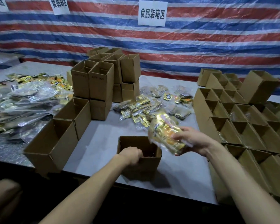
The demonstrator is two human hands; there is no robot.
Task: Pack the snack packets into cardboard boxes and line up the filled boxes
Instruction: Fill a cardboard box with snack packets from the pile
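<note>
Nearest, open box [144, 167] at the worktop's [100, 143] front edge: left grip [131, 155] curled over its near rim, steadying it. Next, snack bundle [163, 133], tilted above the box's right rim: right grip [192, 141] closed round its lower end. Foil and film, probably light, soft, slippery; best held across the middle. Beyond, loose packets [141, 109]; far right, rows of boxes [242, 126], contents unclear.

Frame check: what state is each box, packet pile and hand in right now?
front box, upright, top open.
left hand, grips the front box's near rim.
right hand, holds the packet bundle.
packet bundle, raised and tilted at the front box's right rim.
stacked boxes, open-topped, piled two high.
right-hand boxes, open-topped, lined in rows.
loose packets, scattered on the table.
</note>
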